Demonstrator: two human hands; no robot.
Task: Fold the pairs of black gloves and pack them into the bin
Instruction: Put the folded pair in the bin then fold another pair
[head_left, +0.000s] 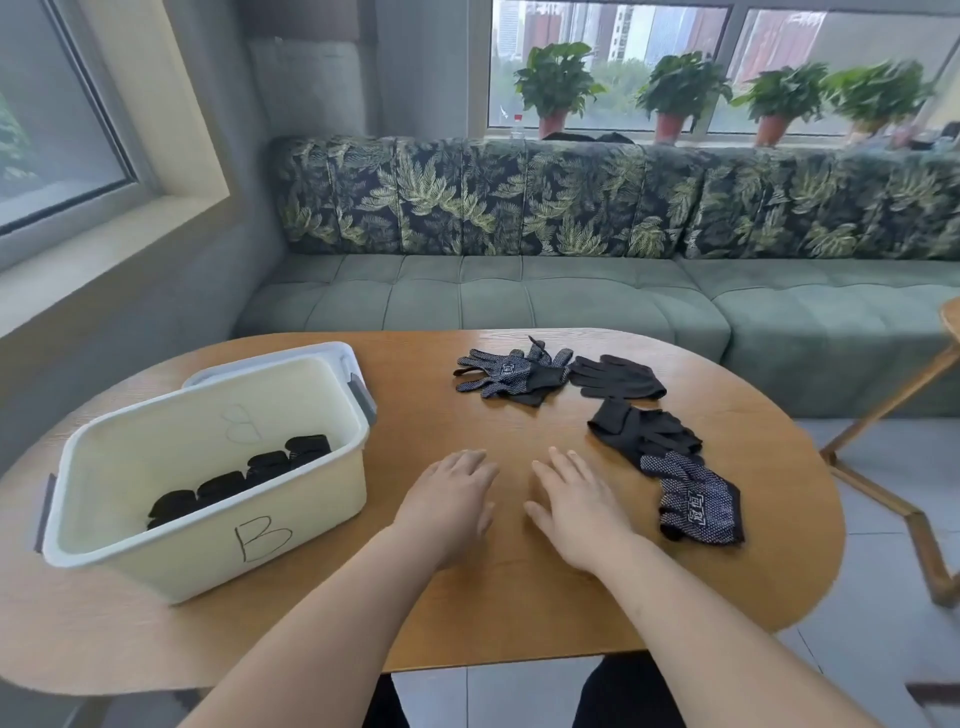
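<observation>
A cream bin (291, 525) marked "B" stands on the left of the wooden table (519, 613). Inside it lie several folded black glove bundles (244, 478) in a row. Loose black gloves lie on the table: a dotted pair (506, 374) at the far middle, a plain one (618, 376) beside it, and another pile (670, 462) at the right, its dotted glove nearest me. My left hand (452, 499) and my right hand (576, 506) rest flat on the table between bin and gloves, fingers apart, holding nothing.
The bin's lid (332, 358) lies behind the bin. A green sofa (571, 301) with leaf-print cushions runs behind the table. Potted plants (680, 93) line the windowsill. A wooden stand's legs (883, 467) are at the right, off the table.
</observation>
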